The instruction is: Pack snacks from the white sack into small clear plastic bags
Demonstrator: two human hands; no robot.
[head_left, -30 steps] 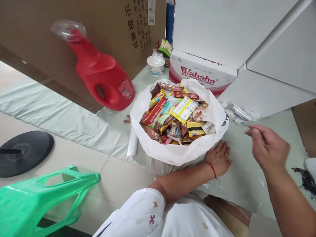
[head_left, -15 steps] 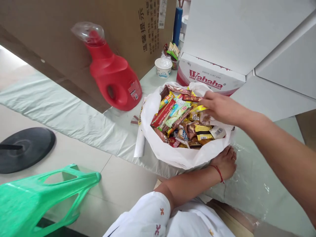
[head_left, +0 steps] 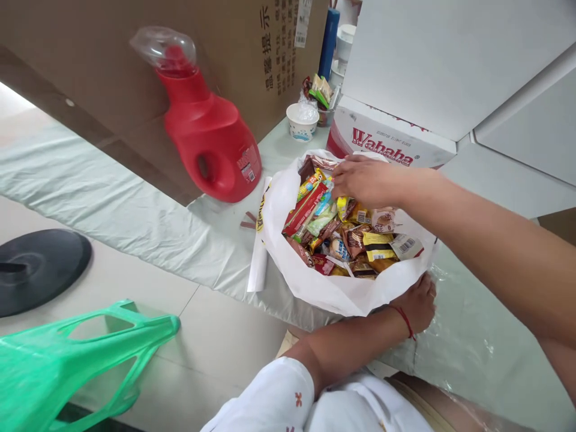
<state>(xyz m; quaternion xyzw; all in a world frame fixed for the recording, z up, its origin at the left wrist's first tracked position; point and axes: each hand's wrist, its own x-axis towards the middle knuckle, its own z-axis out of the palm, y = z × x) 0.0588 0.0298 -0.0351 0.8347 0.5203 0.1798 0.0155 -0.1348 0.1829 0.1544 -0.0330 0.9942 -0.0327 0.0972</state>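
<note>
A white plastic bag [head_left: 288, 264] stands wide open on the cloth-covered table, full of wrapped snacks [head_left: 353, 240] in red, yellow, green and brown. Over the upper part of the snacks is my right hand [head_left: 366, 183], palm down, its curled fingertips among the wrappers; what they hold, if anything, is hidden. A yellow packet lies just below those fingers. My left hand [head_left: 418, 303], with a red string on the wrist, rests against the bag's lower right side, its fingers bent and partly hidden, so its grip cannot be made out.
Behind the bag stand a Wahaha box [head_left: 387, 135], a paper cup [head_left: 302, 123] and a large carton [head_left: 234, 72]. A red jug [head_left: 220, 144] is at the left. A green stool [head_left: 40, 366] and a black round base [head_left: 45, 270] are on the floor.
My right hand has moved left across the snacks, and the yellow strip near its fingers no longer shows the same way. My left hand stays beside the bag. The view has shifted slightly.
</note>
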